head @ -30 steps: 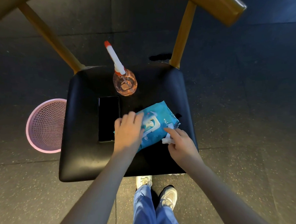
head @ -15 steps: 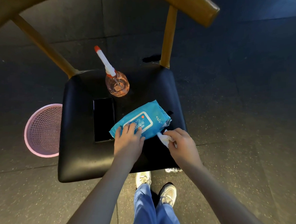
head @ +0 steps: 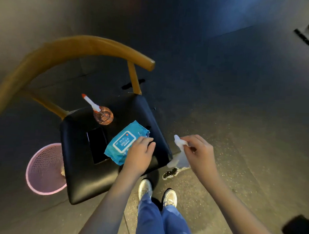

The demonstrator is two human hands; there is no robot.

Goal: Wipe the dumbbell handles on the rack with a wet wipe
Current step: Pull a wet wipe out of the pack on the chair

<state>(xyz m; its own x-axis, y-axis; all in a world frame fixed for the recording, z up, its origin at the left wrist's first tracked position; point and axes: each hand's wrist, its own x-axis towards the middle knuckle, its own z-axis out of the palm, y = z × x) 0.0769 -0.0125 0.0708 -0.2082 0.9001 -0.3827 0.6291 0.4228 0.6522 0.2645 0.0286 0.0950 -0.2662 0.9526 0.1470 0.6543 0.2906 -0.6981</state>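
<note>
Since the earlier frame the right hand (head: 199, 153) has drawn away from the pack, and the wet wipe (head: 179, 159) is now fully out, hanging in the air just off the chair's (head: 88, 184) front right corner. Thumb and forefinger pinch the wipe near its top. The rest of the sheet trails down, crumpled and half unfolded. The left hand (head: 140, 156) lies on the blue wipe pack (head: 124, 143) at the right side of the chair seat, its fingers spread loosely and nearly flat, pressing the pack down rather than gripping it.

Also on the chair are a dark phone (head: 96, 144) in the middle of the seat and a pink spray bottle (head: 103, 115) towards the backrest. A pink mesh basket (head: 43, 169) stands on the floor against the chair's left side. No rack or dumbbells can be made out in this view, so the handles must be somewhere away from the chair.

The wipe looks light, limp and damp. It should cling to itself and bunch up, and a pinch at one corner gives little surface for rubbing. It would probably handle better opened out and folded into a pad across the palm side of the fingers, then wrapped around each handle. A thin sheet like this could tear on rough knurling if dragged hard.
</note>
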